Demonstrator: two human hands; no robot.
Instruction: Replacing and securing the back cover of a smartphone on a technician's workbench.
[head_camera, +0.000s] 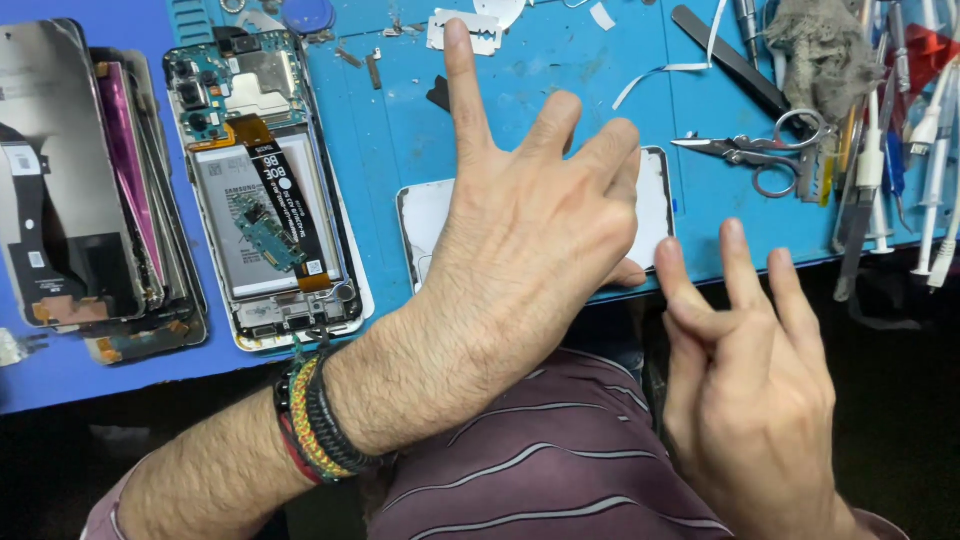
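A white, flat, rounded-corner phone back cover (655, 205) lies on the blue work mat (400, 140). The left hand (530, 235) covers it, fingers spread wide. The right hand (745, 370) hovers just beside, fingers loosely spread, holding nothing.

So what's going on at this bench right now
A person is at a blue mat strewn with phone repair parts. The left hand is spread flat over a white-edged phone panel near the mat's front edge. The right hand hovers beside it with fingers raised, holding nothing. To the left lies an opened phone with battery and circuit boards exposed, beside a stack of screens. Scissors and other tools lie to the right.
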